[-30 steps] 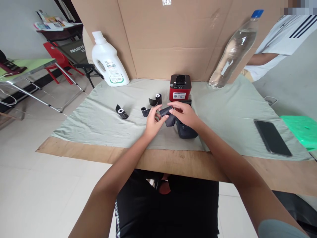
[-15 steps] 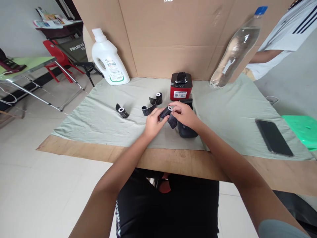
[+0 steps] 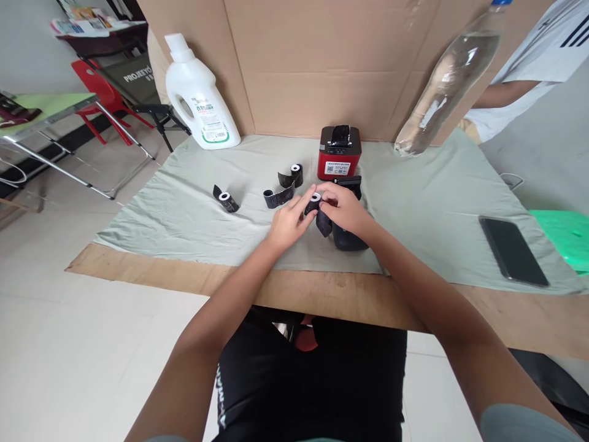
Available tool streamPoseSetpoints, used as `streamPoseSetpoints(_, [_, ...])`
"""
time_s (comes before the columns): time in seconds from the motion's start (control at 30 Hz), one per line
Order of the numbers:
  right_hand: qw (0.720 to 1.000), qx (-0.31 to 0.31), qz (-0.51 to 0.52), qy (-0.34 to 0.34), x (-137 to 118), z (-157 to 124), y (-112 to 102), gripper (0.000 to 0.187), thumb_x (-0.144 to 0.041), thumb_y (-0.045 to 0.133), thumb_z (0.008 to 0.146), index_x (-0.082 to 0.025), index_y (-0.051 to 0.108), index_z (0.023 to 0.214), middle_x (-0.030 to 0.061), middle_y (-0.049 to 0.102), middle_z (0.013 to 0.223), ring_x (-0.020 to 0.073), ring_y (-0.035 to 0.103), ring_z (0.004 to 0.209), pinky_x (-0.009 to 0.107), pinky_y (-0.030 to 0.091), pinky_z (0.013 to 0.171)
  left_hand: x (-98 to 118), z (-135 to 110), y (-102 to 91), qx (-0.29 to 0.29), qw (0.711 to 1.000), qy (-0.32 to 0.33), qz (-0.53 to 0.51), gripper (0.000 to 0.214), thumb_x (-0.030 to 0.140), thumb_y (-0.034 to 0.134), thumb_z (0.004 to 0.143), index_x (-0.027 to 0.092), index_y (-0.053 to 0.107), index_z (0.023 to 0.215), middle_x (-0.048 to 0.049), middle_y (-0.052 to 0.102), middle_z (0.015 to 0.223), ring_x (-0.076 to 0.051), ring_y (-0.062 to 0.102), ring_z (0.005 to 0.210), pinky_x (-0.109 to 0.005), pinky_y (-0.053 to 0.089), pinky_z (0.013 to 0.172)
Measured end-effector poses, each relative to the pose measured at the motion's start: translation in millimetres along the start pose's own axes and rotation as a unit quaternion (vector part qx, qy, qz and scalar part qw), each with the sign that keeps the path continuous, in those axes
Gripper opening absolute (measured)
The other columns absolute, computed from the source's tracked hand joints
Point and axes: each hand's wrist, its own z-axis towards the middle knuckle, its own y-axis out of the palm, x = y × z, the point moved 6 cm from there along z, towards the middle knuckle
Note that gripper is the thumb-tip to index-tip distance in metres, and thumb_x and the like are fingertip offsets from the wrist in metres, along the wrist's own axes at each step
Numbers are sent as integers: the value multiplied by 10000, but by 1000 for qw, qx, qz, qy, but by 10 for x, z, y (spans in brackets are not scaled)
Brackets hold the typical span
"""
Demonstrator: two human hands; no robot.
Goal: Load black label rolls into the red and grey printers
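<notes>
Both my hands meet over the middle of the cloth and pinch a small black paper roll point(image 3: 316, 204) with a white core; a loose black tail hangs from it. My left hand point(image 3: 288, 224) grips the roll from the left. My right hand point(image 3: 346, 209) closes on it from the right. Just under my right hand lies a black printer point(image 3: 350, 236) with its lid open. A red printer point(image 3: 339, 155) stands behind it. Three more black rolls lie to the left: one point(image 3: 225, 199), a second point(image 3: 278, 197), a third point(image 3: 291, 175).
A white detergent bottle point(image 3: 197, 98) and a clear plastic bottle point(image 3: 448, 78) lean against the cardboard wall point(image 3: 322, 61). A black phone point(image 3: 513, 250) lies at the right of the grey-green cloth point(image 3: 427, 202). Another person in a white shirt point(image 3: 529, 67) sits beyond the right corner.
My hands have turned the roll so its white core faces up and drawn closer together. The camera tilted slightly, shifting the scene down.
</notes>
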Motion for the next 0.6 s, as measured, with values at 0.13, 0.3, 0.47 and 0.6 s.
streamPoseSetpoints(0.13, [997, -6, 62, 42, 98, 24, -22, 279, -164, 541, 757, -209, 616, 1022, -87, 457, 610, 131, 433, 586, 297, 364, 622, 48, -2, 39, -95, 994, 47, -34, 820, 369, 688, 952, 310, 300, 1673, -73, 677, 1220, -148, 650, 703, -291, 572, 693])
streamPoseSetpoints(0.3, [991, -35, 84, 101, 159, 12, -74, 376, -161, 594, 775, -229, 643, 1142, -69, 522, 663, 137, 462, 588, 299, 369, 605, 5, -7, 7, -91, 996, -8, -10, 696, 231, 741, 841, 270, 488, 1488, -39, 723, 1110, -157, 682, 699, -298, 571, 713])
streamPoseSetpoints(0.47, [994, -75, 25, 79, 106, 23, -229, 393, -159, 632, 766, -218, 620, 1155, -50, 575, 720, 159, 518, 644, 314, 389, 646, 44, 22, -95, -36, 999, -22, -25, 592, 287, 811, 774, 254, 565, 1310, -33, 709, 1152, -122, 649, 642, -267, 529, 635])
streamPoseSetpoints(0.6, [996, -58, -54, 43, 37, 30, -326, 380, -156, 643, 766, -210, 616, 1141, -27, 617, 752, 193, 573, 708, 344, 427, 726, 75, 39, -129, -5, 998, 13, -59, 540, 331, 816, 789, 232, 594, 1271, -103, 627, 1392, -124, 672, 730, -280, 550, 670])
